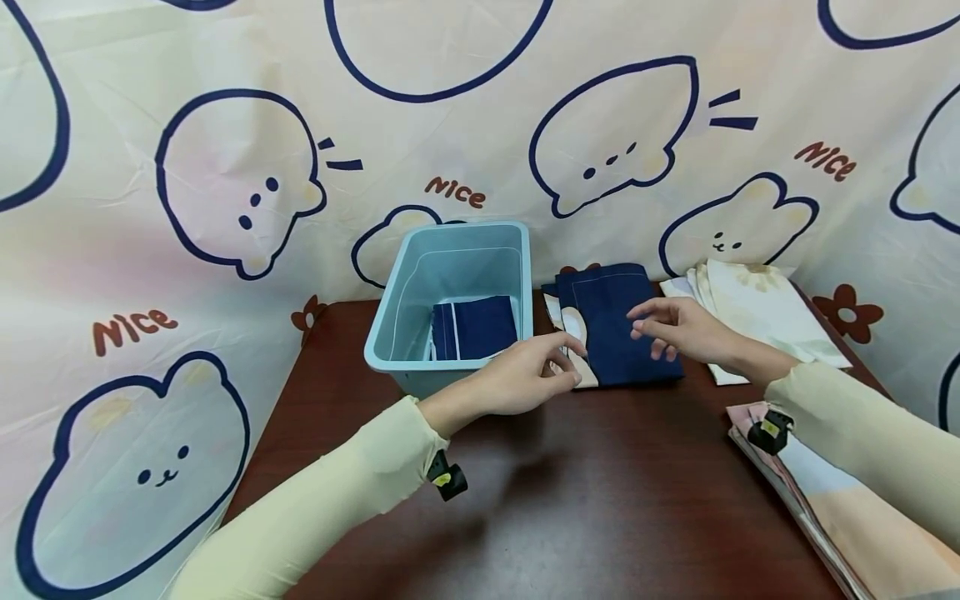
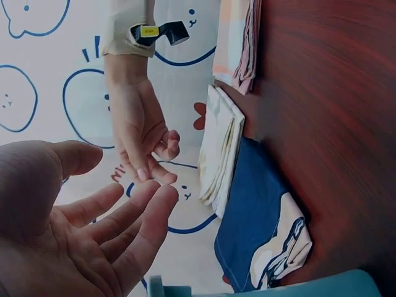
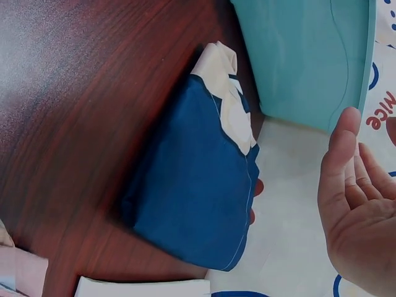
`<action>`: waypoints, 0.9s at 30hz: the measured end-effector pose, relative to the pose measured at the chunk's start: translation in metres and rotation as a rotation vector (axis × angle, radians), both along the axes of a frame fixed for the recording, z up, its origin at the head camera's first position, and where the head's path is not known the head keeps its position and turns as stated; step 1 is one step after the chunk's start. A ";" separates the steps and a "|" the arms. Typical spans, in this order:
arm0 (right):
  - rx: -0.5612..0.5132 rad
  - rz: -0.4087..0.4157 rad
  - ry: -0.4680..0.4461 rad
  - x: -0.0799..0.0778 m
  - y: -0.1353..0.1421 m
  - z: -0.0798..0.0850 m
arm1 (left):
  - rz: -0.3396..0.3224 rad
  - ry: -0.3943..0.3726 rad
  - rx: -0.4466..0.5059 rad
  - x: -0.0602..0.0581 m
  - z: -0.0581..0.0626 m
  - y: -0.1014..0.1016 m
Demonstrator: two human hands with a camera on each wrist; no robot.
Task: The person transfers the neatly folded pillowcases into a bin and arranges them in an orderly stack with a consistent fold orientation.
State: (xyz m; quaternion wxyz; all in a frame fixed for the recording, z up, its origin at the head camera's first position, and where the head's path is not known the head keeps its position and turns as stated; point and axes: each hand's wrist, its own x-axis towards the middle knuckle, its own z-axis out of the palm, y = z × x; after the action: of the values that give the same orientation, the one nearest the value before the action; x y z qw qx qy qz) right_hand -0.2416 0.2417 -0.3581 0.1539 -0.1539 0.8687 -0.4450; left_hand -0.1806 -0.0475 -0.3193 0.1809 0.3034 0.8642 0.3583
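Observation:
My left hand (image 1: 525, 377) hovers over the front right corner of a light blue plastic bin (image 1: 397, 292), fingers loosely bent and holding nothing. Inside the bin lies a folded navy cloth (image 1: 486, 327) with a white stripe. To the bin's right, a larger folded navy cloth (image 1: 618, 342) with a cream patterned edge rests on the table. Above that cloth is my right hand (image 1: 686, 329), its fingers relaxed and nothing between them. In the left wrist view both palms show bare, and the larger navy cloth (image 2: 247, 198) lies apart from them.
A folded white cloth (image 1: 787, 321) sits at the back right of the dark wood table (image 1: 600, 500). Nearer, under the right forearm, lies a folded pink, blue and peach cloth (image 1: 862, 517). A printed curtain (image 1: 465, 142) hangs behind the table and along its sides.

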 end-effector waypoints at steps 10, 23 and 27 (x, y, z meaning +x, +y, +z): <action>0.028 -0.031 0.000 -0.005 0.004 -0.003 | 0.011 -0.032 -0.023 0.000 -0.013 0.012; 0.066 -0.093 -0.020 -0.022 0.024 -0.020 | 0.075 -0.037 -0.075 -0.005 -0.044 0.023; 0.071 -0.112 -0.029 -0.024 0.028 -0.024 | 0.100 -0.045 -0.059 -0.009 -0.048 0.026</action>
State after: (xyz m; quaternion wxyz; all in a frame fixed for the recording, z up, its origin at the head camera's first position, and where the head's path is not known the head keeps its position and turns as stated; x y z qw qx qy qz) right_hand -0.2655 0.2700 -0.3818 0.1468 -0.0930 0.8888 -0.4242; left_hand -0.1898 -0.0214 -0.3675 0.1908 0.2461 0.8843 0.3478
